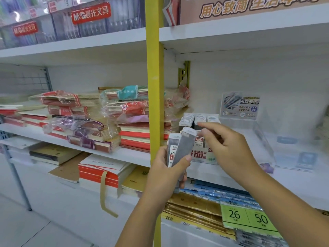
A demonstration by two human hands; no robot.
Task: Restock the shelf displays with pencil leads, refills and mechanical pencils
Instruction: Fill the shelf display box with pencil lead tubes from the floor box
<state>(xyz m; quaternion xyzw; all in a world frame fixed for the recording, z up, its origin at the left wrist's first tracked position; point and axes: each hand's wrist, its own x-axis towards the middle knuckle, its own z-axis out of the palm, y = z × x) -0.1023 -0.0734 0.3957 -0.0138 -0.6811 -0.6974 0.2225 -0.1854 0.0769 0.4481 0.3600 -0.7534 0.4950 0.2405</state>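
1. White store shelving [293, 177] fills your view, split by a yellow upright [154, 86], with wrapped notebook stacks [124, 122] to its left.
2. Your display box [203, 155] of pencil leads sits on the middle shelf, just right of the upright, rows of white caps showing.
3. Your left hand [163, 173], raised before the box, wraps a small bundle of lead cases [179, 148], thumb across the front one.
4. Your right hand [229, 148] reaches in above them, forefinger and thumb close to a cap; blur hides whether they pinch anything.
5. These cases look light, stiff and slick, with contents probably brittle; take one by its flat sides near the cap.
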